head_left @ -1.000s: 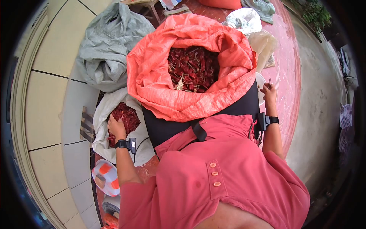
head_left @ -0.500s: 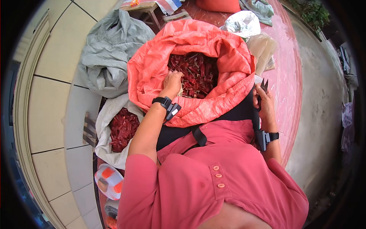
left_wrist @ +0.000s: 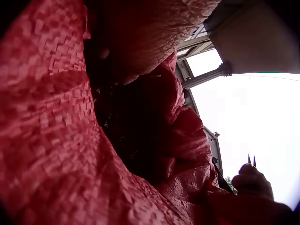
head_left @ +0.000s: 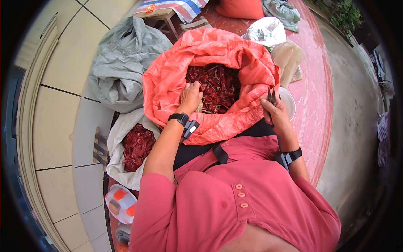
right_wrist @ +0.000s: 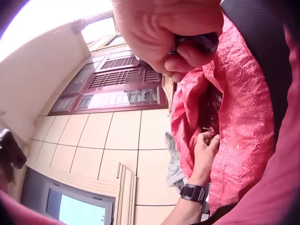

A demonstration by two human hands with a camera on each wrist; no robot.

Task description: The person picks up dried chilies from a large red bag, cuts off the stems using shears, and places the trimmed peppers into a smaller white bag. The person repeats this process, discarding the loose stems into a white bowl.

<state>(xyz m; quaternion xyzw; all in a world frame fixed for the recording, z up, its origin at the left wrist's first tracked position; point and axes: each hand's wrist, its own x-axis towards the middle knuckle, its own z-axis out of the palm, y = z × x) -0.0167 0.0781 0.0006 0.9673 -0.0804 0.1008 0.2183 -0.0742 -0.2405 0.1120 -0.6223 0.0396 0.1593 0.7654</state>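
A large red woven sack point(head_left: 166, 82) stands before the person, its rim rolled outward around many dried red chilies point(head_left: 220, 88). My left hand point(head_left: 192, 99) reaches over the left side of the rim, fingers curled at the chilies. In the right wrist view, its thumb and fingers pinch a dried chili point(right_wrist: 211, 131) with a pale stem. My right hand point(head_left: 278, 115) grips dark scissors point(head_left: 272, 96) at the sack's right rim, blades upward. Pointed blade tips also show beyond the sack in the left wrist view. Left of the red sack, a white sack point(head_left: 115, 145) holds more red chilies point(head_left: 137, 147).
A grey sack point(head_left: 117, 67) slumps at the back left. A white bowl point(head_left: 290, 103) sits beyond the right hand, near a translucent bag point(head_left: 287, 61). An orange-and-white plastic container point(head_left: 121, 203) lies by the left elbow. Behind stands a stool with a striped cloth point(head_left: 180, 9).
My left hand has moved from the white sack's chilies up to the red sack's opening. My right hand has come inward from beside the bowl to the red rim, holding the scissors.
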